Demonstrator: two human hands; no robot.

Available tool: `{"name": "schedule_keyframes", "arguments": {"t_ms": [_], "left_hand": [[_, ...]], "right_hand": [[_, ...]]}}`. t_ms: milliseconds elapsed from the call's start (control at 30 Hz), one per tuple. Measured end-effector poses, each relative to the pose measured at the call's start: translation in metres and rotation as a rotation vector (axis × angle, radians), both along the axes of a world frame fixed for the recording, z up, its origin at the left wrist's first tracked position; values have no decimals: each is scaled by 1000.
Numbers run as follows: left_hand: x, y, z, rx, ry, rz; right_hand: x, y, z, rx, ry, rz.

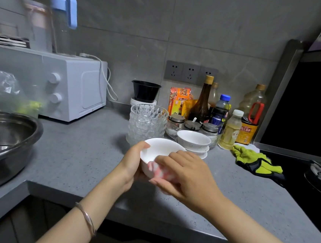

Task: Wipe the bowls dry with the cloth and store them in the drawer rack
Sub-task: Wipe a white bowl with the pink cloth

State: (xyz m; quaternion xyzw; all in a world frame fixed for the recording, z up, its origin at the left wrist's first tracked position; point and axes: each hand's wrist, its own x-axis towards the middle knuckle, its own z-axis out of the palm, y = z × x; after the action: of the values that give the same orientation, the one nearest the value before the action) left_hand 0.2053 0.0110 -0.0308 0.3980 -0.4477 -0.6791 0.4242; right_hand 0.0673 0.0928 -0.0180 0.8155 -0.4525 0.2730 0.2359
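My left hand (131,164) holds a white bowl (159,150) by its rim and underside, tilted above the grey counter. My right hand (187,175) presses a pink and white cloth (156,169) against the bowl's outer side. Behind it stands a short stack of white bowls (193,140), and to their left a stack of clear cut-glass bowls (148,120). No drawer rack is in view.
A large steel basin (0,144) sits at the left, a white microwave (72,86) behind it. Bottles and spice jars (215,115) crowd the back right. Yellow-green gloves (256,163) lie beside the black stove (307,186). A black bowl (146,91) stands at the back wall.
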Motion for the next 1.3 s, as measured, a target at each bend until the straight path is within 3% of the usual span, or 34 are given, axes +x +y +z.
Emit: {"name": "schedule_keyframes", "arguments": {"t_ms": [267,467,567,633,700,833,1067,1133,1300], "left_hand": [[3,0,1,-1,-72,-38],[3,11,7,-5,-183,-308],[-1,8,7,-368,-405,-193],[-3,8,9,-791,-394,25],[-6,8,10,-999,-323,115],[-13,16,14,-753,-39,61],[-12,25,21,-279,265,181],[-5,23,21,-311,179,106],[-3,24,30,-723,-233,-64]], "right_hand": [[1,0,-3,42,-37,20],[-5,0,3,52,-193,-6],[-12,-4,11,263,-456,6],[-16,-5,16,309,-540,38],[-15,-4,22,332,-579,96],[-7,-1,24,403,-673,190],[-14,-1,16,442,-1007,312],[-15,0,14,481,-1039,301],[-15,2,22,519,-939,233]]}}
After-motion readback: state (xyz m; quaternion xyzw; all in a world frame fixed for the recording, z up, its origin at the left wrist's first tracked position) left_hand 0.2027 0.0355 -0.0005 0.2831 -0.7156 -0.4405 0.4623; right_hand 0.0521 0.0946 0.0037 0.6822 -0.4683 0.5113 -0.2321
